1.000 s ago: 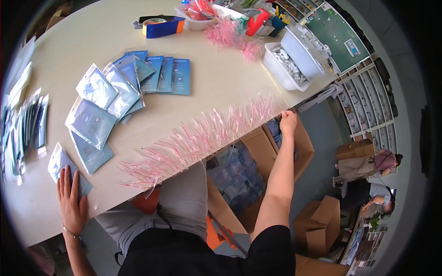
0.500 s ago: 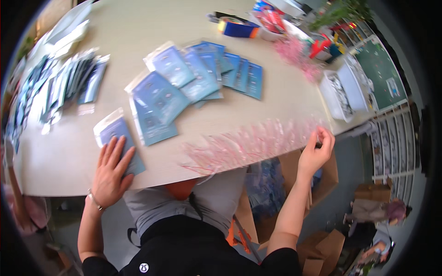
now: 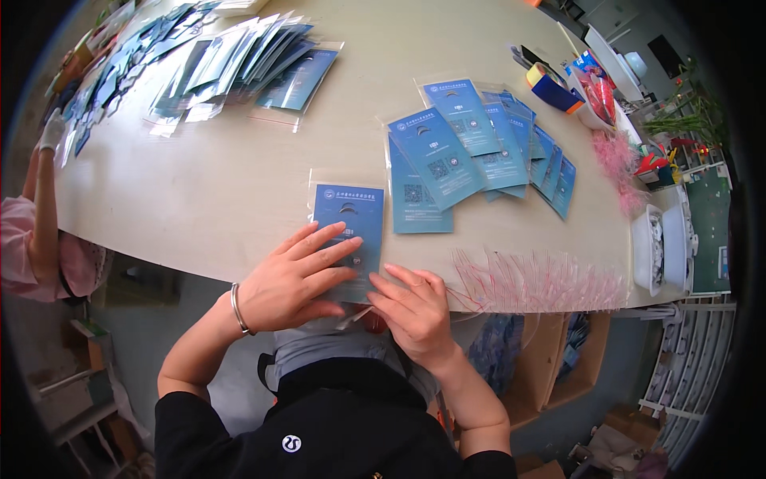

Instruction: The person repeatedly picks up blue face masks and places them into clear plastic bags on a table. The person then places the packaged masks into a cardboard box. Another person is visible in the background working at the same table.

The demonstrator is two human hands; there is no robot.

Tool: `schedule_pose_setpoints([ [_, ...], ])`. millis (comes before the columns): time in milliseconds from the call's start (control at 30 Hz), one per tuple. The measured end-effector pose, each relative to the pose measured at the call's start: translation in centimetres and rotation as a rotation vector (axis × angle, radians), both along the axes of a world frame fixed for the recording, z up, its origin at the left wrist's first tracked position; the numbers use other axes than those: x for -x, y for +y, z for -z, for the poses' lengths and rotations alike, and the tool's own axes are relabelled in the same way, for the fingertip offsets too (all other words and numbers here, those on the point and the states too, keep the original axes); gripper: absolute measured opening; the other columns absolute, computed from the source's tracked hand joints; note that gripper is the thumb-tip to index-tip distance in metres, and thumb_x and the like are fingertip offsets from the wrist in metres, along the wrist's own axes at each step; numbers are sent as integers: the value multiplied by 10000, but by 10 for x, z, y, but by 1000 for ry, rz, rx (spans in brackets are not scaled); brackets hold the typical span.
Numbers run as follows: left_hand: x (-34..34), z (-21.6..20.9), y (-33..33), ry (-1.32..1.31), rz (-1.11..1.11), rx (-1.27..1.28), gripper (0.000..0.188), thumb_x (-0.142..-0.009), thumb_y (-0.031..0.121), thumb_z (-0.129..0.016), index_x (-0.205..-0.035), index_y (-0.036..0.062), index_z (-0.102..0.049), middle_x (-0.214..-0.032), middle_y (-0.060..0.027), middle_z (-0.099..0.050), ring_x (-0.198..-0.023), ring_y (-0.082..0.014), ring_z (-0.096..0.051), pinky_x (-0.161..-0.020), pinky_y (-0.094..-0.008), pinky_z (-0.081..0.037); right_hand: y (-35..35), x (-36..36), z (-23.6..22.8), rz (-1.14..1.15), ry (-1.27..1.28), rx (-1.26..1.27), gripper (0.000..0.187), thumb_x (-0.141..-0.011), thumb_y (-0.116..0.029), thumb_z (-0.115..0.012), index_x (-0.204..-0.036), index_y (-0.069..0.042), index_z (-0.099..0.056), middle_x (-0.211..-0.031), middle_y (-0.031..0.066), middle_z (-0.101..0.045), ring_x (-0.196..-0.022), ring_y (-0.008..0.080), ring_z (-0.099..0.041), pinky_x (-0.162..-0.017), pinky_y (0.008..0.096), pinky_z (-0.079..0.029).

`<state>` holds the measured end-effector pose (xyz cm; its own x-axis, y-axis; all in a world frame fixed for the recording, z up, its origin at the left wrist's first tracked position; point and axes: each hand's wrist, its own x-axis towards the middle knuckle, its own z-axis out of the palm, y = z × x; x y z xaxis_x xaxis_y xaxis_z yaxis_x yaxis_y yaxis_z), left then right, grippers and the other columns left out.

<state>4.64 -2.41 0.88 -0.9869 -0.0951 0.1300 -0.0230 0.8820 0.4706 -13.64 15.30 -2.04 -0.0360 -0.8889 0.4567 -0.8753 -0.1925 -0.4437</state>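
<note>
Rectangular blue card (image 3: 351, 203) with pale print, in a clear sleeve (image 3: 343, 176), flat at the near edge of the table (image 3: 239, 199). Left grip (image 3: 297, 278) released, spread over the card's lower half. Right grip (image 3: 412, 311) loosely bent at the lower right corner; pinching impossible to tell. Card partly beneath left grip, left of right grip.

Pale table (image 3: 239, 184); one sleeved blue card (image 3: 349, 209) near front edge; fanned blue cards (image 3: 435, 160) to its right; pink-lined clear bags (image 3: 542, 281) along edge. Farther back: sleeved-card pile (image 3: 247, 64) left; tape dispenser (image 3: 553, 89) right.
</note>
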Motion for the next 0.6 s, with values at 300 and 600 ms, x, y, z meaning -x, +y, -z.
schedule_pose_setpoints([
  [300,-36,26,10,213,-123,97,248,-736,202,-809,-902,145,-635,-1396,-46,-588,-1331,-295,-515,-1091,-492,-406,5,-12,4,125,-97,8,152,-740,-63,-790,-833,-93,-673,-1143,46,-736,-1180,277,-634,-975,434,-384],
  [600,-24,23,24,267,-449,-35,188,-707,138,-821,-785,86,-658,-1280,-115,-627,-1200,-332,-556,-997,-463,-432,1,-24,-9,348,-88,-182,143,-857,-194,-739,-863,-78,-654,-1322,103,-569,-1319,358,-430,-1059,510,-292],
])
